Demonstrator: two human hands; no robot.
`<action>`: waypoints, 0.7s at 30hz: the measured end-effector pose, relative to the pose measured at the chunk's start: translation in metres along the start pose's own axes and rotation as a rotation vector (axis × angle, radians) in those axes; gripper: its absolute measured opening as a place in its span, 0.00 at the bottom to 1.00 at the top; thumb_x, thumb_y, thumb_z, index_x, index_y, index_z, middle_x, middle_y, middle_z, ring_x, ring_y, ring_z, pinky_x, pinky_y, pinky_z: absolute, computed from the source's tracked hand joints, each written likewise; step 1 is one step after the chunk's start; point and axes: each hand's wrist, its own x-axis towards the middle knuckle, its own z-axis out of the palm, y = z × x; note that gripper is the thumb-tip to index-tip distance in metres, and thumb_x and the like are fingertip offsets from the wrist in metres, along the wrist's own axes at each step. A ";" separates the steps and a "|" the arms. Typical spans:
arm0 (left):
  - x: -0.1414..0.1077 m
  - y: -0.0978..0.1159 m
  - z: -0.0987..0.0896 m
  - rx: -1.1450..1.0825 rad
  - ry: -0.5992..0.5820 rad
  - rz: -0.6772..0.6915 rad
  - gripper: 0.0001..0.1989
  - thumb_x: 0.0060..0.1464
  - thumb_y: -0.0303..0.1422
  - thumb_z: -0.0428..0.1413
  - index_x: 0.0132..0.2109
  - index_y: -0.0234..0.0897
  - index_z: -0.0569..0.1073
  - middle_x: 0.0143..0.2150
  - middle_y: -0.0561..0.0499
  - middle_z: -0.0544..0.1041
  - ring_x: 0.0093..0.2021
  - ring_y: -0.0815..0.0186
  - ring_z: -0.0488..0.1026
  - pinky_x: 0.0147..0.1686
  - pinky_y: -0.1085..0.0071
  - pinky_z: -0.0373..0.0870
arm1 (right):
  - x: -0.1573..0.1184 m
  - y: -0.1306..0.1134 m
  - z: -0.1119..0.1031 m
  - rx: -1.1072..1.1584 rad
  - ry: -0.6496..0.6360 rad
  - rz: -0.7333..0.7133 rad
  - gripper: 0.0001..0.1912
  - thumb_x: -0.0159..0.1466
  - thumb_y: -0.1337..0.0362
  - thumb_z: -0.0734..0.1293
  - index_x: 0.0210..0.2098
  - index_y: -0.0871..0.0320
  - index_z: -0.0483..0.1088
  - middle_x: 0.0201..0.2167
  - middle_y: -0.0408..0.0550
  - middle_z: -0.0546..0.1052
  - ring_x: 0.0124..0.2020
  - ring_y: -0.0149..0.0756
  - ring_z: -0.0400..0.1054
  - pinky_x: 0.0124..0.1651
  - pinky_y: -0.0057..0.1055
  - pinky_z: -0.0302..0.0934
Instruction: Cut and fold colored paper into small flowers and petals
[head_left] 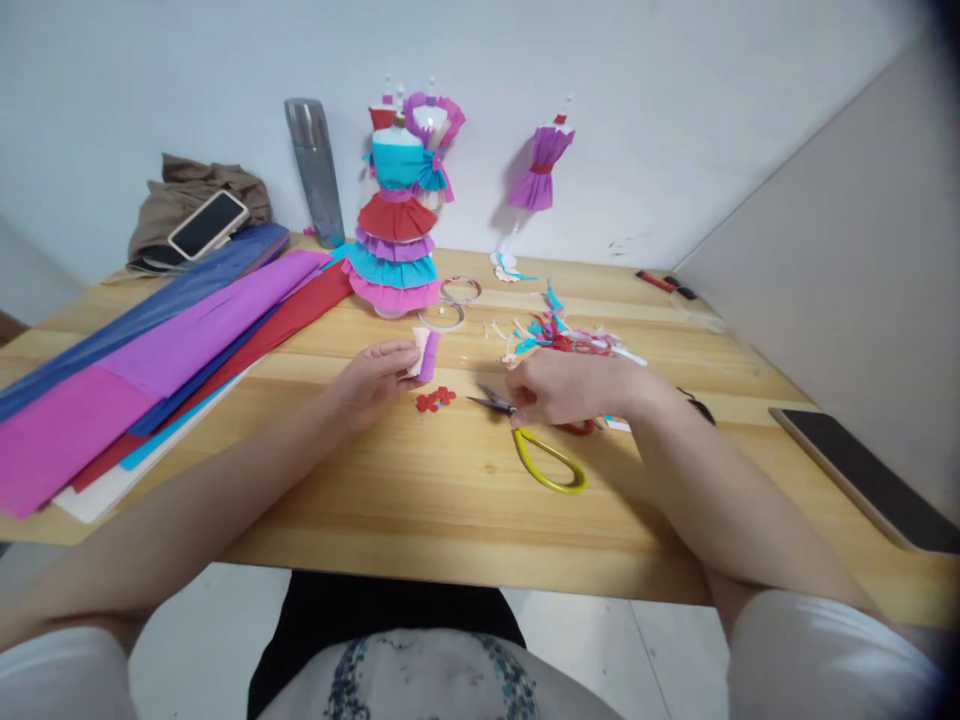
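Note:
My left hand point(382, 370) pinches a small folded piece of crepe paper, white and purple point(427, 356), upright above the table. Small red paper cut-outs point(435, 400) lie just below it. My right hand point(555, 388) is closed at the pivot of a pair of scissors with a yellow handle point(551, 470). The blades point(493, 402) point left and stand slightly apart; the hand hides part of the scissors. Behind my right hand lies a heap of coloured paper scraps point(559, 332). Something red shows under the wrist, partly hidden.
Small mannequins in crepe-paper dresses point(397, 215) stand at the back, another in purple point(553, 165) farther right. Rolls of tape point(442, 318) lie nearby. Folded crepe sheets point(172, 350), a phone point(210, 224) and a flask point(315, 175) are left; a tablet point(862, 475) lies right.

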 end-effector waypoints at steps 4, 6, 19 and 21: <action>0.005 0.008 0.007 -0.073 0.103 0.001 0.09 0.46 0.28 0.67 0.24 0.34 0.74 0.26 0.53 0.74 0.32 0.71 0.72 0.40 0.72 0.72 | -0.004 0.001 0.002 -0.089 -0.087 0.104 0.06 0.56 0.62 0.70 0.30 0.58 0.76 0.24 0.47 0.76 0.24 0.36 0.67 0.26 0.31 0.49; 0.011 0.011 0.013 -0.076 0.132 -0.007 0.08 0.46 0.28 0.68 0.26 0.35 0.75 0.27 0.54 0.74 0.32 0.72 0.72 0.40 0.72 0.71 | -0.008 0.003 0.008 -0.096 -0.090 0.152 0.09 0.55 0.61 0.70 0.35 0.57 0.76 0.29 0.49 0.78 0.29 0.40 0.71 0.27 0.31 0.50; 0.080 0.019 0.072 -0.213 0.078 -0.021 0.08 0.49 0.25 0.65 0.31 0.34 0.72 0.26 0.55 0.74 0.27 0.74 0.69 0.31 0.75 0.66 | -0.027 0.006 0.055 0.076 0.192 0.216 0.23 0.62 0.67 0.63 0.57 0.57 0.67 0.48 0.58 0.76 0.44 0.45 0.74 0.39 0.33 0.59; 0.088 0.018 0.076 -0.230 0.069 -0.045 0.07 0.52 0.24 0.63 0.30 0.34 0.71 0.28 0.54 0.75 0.26 0.75 0.68 0.31 0.76 0.66 | -0.028 0.005 0.056 0.074 0.209 0.212 0.28 0.60 0.67 0.65 0.61 0.55 0.65 0.51 0.57 0.76 0.49 0.48 0.72 0.42 0.34 0.60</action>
